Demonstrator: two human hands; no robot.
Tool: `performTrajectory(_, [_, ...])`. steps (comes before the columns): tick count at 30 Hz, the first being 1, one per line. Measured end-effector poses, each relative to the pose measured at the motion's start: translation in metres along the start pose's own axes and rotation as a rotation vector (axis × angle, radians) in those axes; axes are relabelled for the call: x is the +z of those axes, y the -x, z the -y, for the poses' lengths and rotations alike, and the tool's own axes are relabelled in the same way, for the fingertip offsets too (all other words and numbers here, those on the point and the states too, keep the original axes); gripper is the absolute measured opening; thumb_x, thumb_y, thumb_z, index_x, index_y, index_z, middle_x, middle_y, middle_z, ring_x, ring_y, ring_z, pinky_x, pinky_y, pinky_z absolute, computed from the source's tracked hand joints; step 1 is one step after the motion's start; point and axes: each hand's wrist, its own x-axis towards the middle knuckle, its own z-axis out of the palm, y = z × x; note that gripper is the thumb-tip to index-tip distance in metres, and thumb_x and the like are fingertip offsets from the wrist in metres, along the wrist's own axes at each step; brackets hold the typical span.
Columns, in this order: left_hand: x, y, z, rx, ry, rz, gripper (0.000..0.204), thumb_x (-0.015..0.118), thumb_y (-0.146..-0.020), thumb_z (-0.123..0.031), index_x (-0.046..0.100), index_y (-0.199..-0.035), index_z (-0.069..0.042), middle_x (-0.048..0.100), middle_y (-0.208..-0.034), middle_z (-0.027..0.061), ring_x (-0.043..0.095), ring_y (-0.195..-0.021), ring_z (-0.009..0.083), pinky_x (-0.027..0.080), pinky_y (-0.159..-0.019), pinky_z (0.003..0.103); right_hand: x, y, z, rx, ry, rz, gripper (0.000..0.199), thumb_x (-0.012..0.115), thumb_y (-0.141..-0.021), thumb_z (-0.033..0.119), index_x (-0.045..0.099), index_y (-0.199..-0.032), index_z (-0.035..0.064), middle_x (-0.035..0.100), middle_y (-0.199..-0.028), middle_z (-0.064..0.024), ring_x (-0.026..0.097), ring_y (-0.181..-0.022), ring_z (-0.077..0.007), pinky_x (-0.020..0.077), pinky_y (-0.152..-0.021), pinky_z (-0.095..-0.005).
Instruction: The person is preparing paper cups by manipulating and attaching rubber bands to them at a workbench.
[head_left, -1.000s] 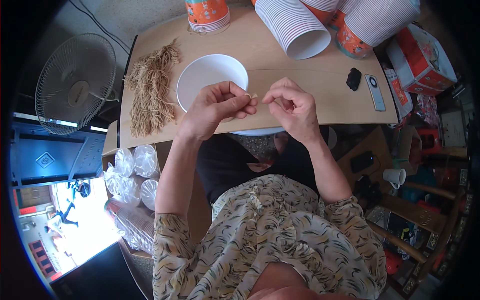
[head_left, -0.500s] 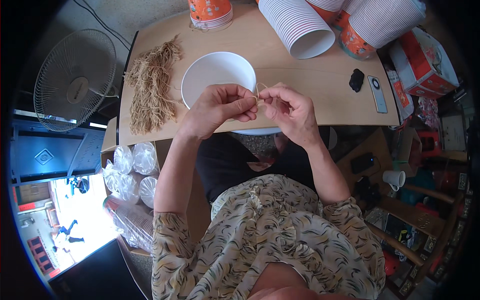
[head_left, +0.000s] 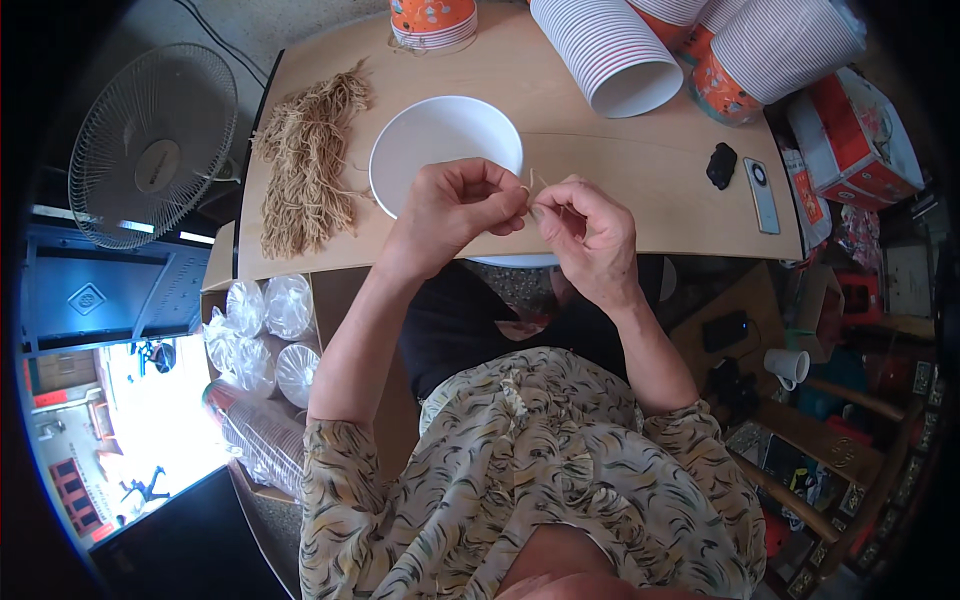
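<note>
Above the table's near edge, my left hand [head_left: 463, 212] and my right hand [head_left: 592, 235] meet with fingertips almost touching. Both pinch a thin tan cord [head_left: 533, 181], and a small piece of it sticks up between them. Most of the cord is hidden by my fingers. Just behind my left hand is a white tub [head_left: 430, 130], partly covered by that hand. To its left lies a heap of tan knotted cords [head_left: 308, 165] on the table [head_left: 600, 160].
Stacked white paper tubs [head_left: 610, 60] lie at the back right, with an orange printed tub [head_left: 433, 22] at the back. A black object [head_left: 720, 165] and a phone [head_left: 761, 196] rest at the right. A fan [head_left: 155, 150] stands left, above wrapped stacks [head_left: 290, 308] in a carton.
My hands have shifted slightly right, still pinching the cord. The loop between the fingers now shows as a short upright piece. The whole view has also moved a little.
</note>
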Motion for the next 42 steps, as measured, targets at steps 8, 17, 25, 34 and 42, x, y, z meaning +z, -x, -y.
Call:
performTrajectory(8, [0.015, 0.006, 0.006, 0.155, -0.29, -0.185, 0.014, 0.07, -0.093, -0.004, 0.07, -0.103, 0.006, 0.073, -0.089, 0.0066, 0.069, -0.081, 0.0087, 0.057, -0.075, 0.023, -0.004, -0.001, 0.001, 0.164, -0.141, 0.041, 0.004, 0.07, -0.091, -0.001, 0.067, -0.093, -0.0026, 0.063, -0.081, 0.0005, 0.052, -0.068, -0.0029, 0.0415, -0.058, -0.0204])
performTrajectory(17, [0.017, 0.012, 0.002, 0.127, -0.336, -0.14, 0.018, 0.072, -0.09, -0.001, 0.072, -0.106, 0.007, 0.075, -0.093, 0.0086, 0.071, -0.088, 0.0116, 0.058, -0.08, 0.024, -0.013, -0.001, -0.013, 0.553, -0.545, 0.059, 0.013, 0.072, -0.094, 0.01, 0.071, -0.092, -0.0031, 0.064, -0.073, -0.0002, 0.047, -0.058, -0.0018, 0.036, -0.052, -0.0182])
performTrajectory(25, [0.013, 0.01, 0.008, 0.128, -0.342, -0.132, 0.016, 0.073, -0.091, -0.002, 0.073, -0.104, 0.006, 0.075, -0.092, 0.0083, 0.071, -0.087, 0.0108, 0.058, -0.079, 0.024, -0.011, 0.001, -0.005, 0.534, -0.443, 0.045, 0.02, 0.069, -0.097, 0.015, 0.072, -0.099, -0.0041, 0.066, -0.076, -0.0026, 0.045, -0.056, -0.0021, 0.0352, -0.049, -0.0187])
performTrajectory(34, [0.004, 0.01, 0.003, 0.091, -0.262, -0.07, 0.017, 0.07, -0.096, -0.011, 0.07, -0.105, 0.004, 0.072, -0.091, 0.0044, 0.069, -0.085, 0.0094, 0.057, -0.078, 0.024, -0.017, 0.003, 0.022, 0.41, -0.284, 0.09, 0.026, 0.059, -0.104, 0.021, 0.069, -0.108, -0.0026, 0.067, -0.081, -0.0039, 0.048, -0.059, -0.003, 0.0396, -0.052, -0.0182])
performTrajectory(42, [-0.005, 0.007, 0.001, 0.081, -0.122, 0.064, 0.018, 0.067, -0.099, -0.013, 0.068, -0.105, 0.004, 0.07, -0.089, 0.0042, 0.067, -0.086, 0.0089, 0.056, -0.08, 0.025, -0.014, -0.007, 0.025, 0.293, -0.209, 0.107, 0.016, 0.065, -0.097, 0.007, 0.064, -0.111, -0.0004, 0.064, -0.087, 0.002, 0.055, -0.072, -0.0004, 0.044, -0.063, -0.0172])
